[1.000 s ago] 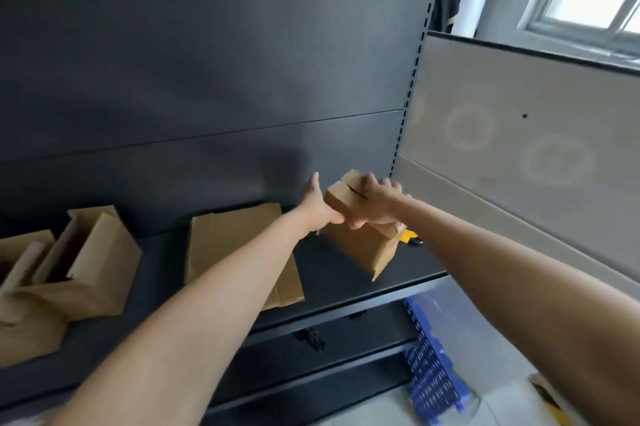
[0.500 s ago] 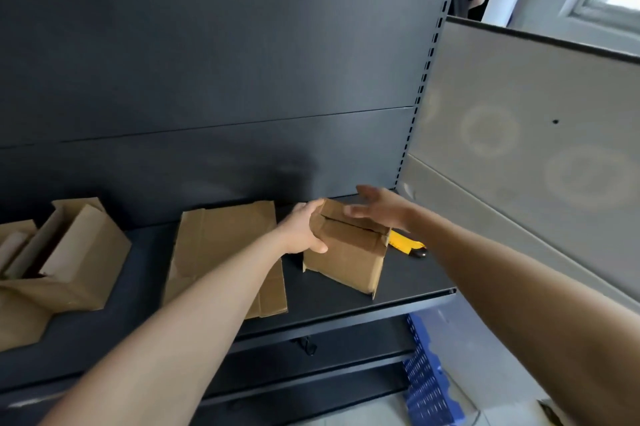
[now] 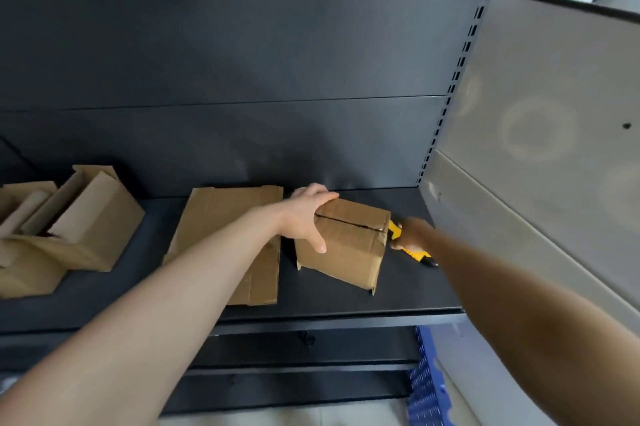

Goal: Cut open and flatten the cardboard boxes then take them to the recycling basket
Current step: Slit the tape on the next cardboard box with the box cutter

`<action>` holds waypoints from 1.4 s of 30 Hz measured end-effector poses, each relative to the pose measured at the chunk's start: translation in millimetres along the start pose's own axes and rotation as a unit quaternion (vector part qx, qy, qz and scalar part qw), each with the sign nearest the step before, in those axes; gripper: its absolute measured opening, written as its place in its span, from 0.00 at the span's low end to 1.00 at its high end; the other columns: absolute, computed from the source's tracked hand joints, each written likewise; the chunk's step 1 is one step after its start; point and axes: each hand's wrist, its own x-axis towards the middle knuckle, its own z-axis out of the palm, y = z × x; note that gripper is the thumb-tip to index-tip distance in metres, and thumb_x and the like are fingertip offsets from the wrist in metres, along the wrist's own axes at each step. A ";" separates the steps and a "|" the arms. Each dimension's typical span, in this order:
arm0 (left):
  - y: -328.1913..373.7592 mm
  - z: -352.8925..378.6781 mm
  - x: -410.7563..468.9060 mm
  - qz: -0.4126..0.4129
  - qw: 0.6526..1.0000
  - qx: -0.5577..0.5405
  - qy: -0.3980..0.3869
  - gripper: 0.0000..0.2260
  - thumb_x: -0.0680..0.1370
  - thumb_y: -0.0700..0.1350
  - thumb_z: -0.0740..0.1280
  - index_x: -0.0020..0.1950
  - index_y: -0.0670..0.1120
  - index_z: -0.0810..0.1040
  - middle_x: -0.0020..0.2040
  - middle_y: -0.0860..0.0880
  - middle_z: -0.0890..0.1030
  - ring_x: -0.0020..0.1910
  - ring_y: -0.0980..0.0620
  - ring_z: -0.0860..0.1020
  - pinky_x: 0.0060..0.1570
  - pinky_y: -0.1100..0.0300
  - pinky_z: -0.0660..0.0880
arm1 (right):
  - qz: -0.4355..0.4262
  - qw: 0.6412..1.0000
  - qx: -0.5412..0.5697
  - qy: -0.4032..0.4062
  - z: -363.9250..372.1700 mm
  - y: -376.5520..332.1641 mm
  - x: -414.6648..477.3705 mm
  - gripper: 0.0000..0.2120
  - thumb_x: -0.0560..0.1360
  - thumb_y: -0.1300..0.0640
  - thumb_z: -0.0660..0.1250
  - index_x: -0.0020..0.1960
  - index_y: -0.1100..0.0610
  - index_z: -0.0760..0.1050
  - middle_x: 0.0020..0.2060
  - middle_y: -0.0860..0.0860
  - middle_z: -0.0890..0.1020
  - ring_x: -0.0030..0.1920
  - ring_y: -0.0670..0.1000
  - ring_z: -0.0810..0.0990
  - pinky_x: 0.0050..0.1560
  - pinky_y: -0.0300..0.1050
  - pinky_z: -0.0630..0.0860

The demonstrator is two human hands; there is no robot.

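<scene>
L hand (image 3: 304, 218) atop box's (image 3: 346, 254) top-left edge

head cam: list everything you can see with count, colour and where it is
closed cardboard box: 1, brown, on the shelf right of centre, top seam showing
flattened cardboard box: 1, brown, lying flat on the shelf just left of the closed one
open cardboard boxes: at least 2, brown, left end of the shelf
utility knife: 1, yellow and black, on the shelf right of the closed box
shelf: 1, black, across the middle
side panel: 1, grey, right
plastic crate: 1, blue, on the floor below the shelf, right
left hand: grips the closed box's left end
right hand: grips the knife, blurred
</scene>
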 end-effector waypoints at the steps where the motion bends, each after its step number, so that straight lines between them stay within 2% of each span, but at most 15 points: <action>1: -2.5 -1.0 -1.2 -0.009 1.000 -0.001 0.001 0.47 0.67 0.46 0.77 0.78 0.55 0.52 0.75 0.59 0.51 0.75 0.52 0.49 0.73 0.47 0.58 | 0.003 1.000 -0.015 0.000 4.0 1.3 4.1 0.30 0.73 0.51 0.71 0.71 0.58 0.67 0.66 0.57 0.74 0.66 0.60 0.72 0.62 0.50 0.72; 4: -9.2 -3.0 -4.6 -0.027 1.000 -0.011 0.001 0.47 0.66 0.46 0.78 0.78 0.56 0.53 0.74 0.59 0.51 0.75 0.52 0.50 0.72 0.47 0.60 | 0.019 0.999 -0.036 0.015 11.4 0.8 15.3 0.26 0.73 0.54 0.71 0.68 0.59 0.69 0.63 0.58 0.75 0.64 0.61 0.72 0.61 0.53 0.73; 6: -11.4 -3.4 -6.1 -0.031 0.999 -0.018 0.003 0.47 0.66 0.46 0.78 0.77 0.55 0.53 0.74 0.59 0.51 0.75 0.52 0.50 0.72 0.47 0.61 | 0.023 0.999 -0.020 0.014 11.5 -2.5 16.6 0.23 0.73 0.58 0.69 0.66 0.60 0.69 0.63 0.59 0.73 0.61 0.61 0.75 0.54 0.49 0.76; 8: -12.9 -3.5 -6.5 -0.030 0.999 -0.025 0.003 0.46 0.67 0.46 0.78 0.77 0.55 0.54 0.74 0.58 0.51 0.75 0.51 0.52 0.71 0.48 0.62 | 0.021 1.000 0.015 0.018 1.0 -6.1 12.0 0.21 0.73 0.61 0.67 0.65 0.61 0.69 0.60 0.60 0.72 0.55 0.61 0.77 0.44 0.46 0.73; 12: -14.7 -6.0 -3.1 -0.033 0.999 -0.033 -0.009 0.46 0.66 0.47 0.78 0.76 0.55 0.53 0.73 0.57 0.51 0.72 0.48 0.60 0.67 0.52 0.68 | -0.019 0.997 0.058 0.056 -47.6 -12.0 -5.4 0.12 0.69 0.66 0.66 0.52 0.60 0.69 0.40 0.55 0.76 0.40 0.55 0.75 0.33 0.41 0.67; 14: -17.8 -7.8 -0.3 -0.040 0.999 -0.035 -0.009 0.47 0.66 0.48 0.78 0.75 0.56 0.52 0.74 0.55 0.52 0.71 0.48 0.61 0.67 0.51 0.68 | -0.050 0.991 0.095 0.077 -74.0 -18.7 -20.8 0.13 0.69 0.66 0.64 0.51 0.58 0.68 0.36 0.55 0.76 0.37 0.55 0.75 0.34 0.43 0.68; 17: -24.9 -9.4 2.3 -0.039 0.997 -0.062 -0.012 0.51 0.65 0.50 0.79 0.76 0.57 0.47 0.77 0.53 0.50 0.74 0.46 0.59 0.70 0.48 0.64 | -0.103 0.987 0.095 0.078 -104.8 -31.6 -47.5 0.15 0.75 0.58 0.66 0.59 0.50 0.65 0.40 0.53 0.75 0.36 0.52 0.73 0.39 0.45 0.69; 20: -30.3 -12.5 2.5 -0.034 0.995 -0.095 -0.008 0.55 0.65 0.49 0.79 0.77 0.56 0.41 0.78 0.52 0.50 0.75 0.46 0.57 0.72 0.49 0.61 | -0.121 0.990 0.072 -0.013 -126.0 -51.4 -76.7 0.10 0.79 0.52 0.64 0.59 0.49 0.68 0.38 0.52 0.75 0.35 0.51 0.73 0.40 0.45 0.71; 22: -32.2 -15.7 1.9 -0.027 0.993 -0.111 -0.011 0.56 0.66 0.49 0.79 0.77 0.55 0.39 0.78 0.53 0.51 0.75 0.47 0.57 0.73 0.49 0.60 | -0.114 0.988 0.074 -0.078 -133.4 -65.2 -92.3 0.08 0.79 0.55 0.64 0.58 0.51 0.72 0.38 0.53 0.77 0.33 0.51 0.75 0.38 0.43 0.74; 25: -35.9 -18.5 0.7 -0.015 0.993 -0.114 -0.010 0.56 0.66 0.49 0.79 0.77 0.54 0.39 0.78 0.53 0.53 0.75 0.47 0.57 0.73 0.49 0.60 | -0.096 0.989 0.025 -0.112 -136.7 -87.7 -107.7 0.07 0.80 0.59 0.62 0.56 0.53 0.74 0.40 0.53 0.79 0.33 0.49 0.77 0.40 0.42 0.77; 28: -39.6 -17.1 0.5 0.001 0.993 -0.116 -0.010 0.54 0.66 0.48 0.79 0.77 0.54 0.40 0.78 0.53 0.53 0.75 0.47 0.58 0.72 0.50 0.61 | -0.066 0.991 -0.029 -0.115 -132.6 -105.3 -112.2 0.09 0.79 0.58 0.62 0.58 0.57 0.76 0.39 0.54 0.78 0.33 0.51 0.77 0.39 0.42 0.76; 31: -43.4 -16.8 2.4 0.014 0.993 -0.117 -0.013 0.53 0.67 0.47 0.79 0.77 0.55 0.42 0.78 0.53 0.53 0.75 0.46 0.58 0.72 0.48 0.62 | -0.034 0.994 -0.041 -0.099 -128.4 -115.5 -111.6 0.12 0.79 0.54 0.63 0.59 0.57 0.76 0.37 0.54 0.78 0.33 0.52 0.77 0.40 0.44 0.78; 36: -46.9 -17.7 5.8 0.029 0.995 -0.097 -0.017 0.50 0.66 0.48 0.79 0.76 0.56 0.46 0.78 0.52 0.53 0.75 0.45 0.58 0.70 0.48 0.63 | -0.022 0.993 -0.089 -0.077 -130.3 -133.0 -120.6 0.13 0.78 0.52 0.62 0.55 0.60 0.77 0.36 0.54 0.76 0.33 0.53 0.75 0.38 0.43 0.76; 40: -47.0 -20.5 7.0 0.038 0.996 -0.082 -0.020 0.48 0.65 0.50 0.79 0.76 0.55 0.52 0.77 0.53 0.52 0.75 0.46 0.58 0.69 0.48 0.65 | -0.024 0.982 -0.181 -0.047 -134.8 -154.4 -130.0 0.12 0.78 0.53 0.61 0.51 0.62 0.77 0.36 0.54 0.77 0.33 0.53 0.76 0.35 0.43 0.74; 42: -45.3 -20.9 7.8 0.041 0.997 -0.070 -0.020 0.46 0.66 0.50 0.79 0.76 0.54 0.54 0.76 0.53 0.54 0.73 0.47 0.60 0.67 0.50 0.67 | -0.016 0.963 -0.264 -0.040 -127.7 -162.8 -132.4 0.10 0.78 0.54 0.59 0.50 0.60 0.75 0.40 0.52 0.76 0.36 0.52 0.75 0.37 0.44 0.72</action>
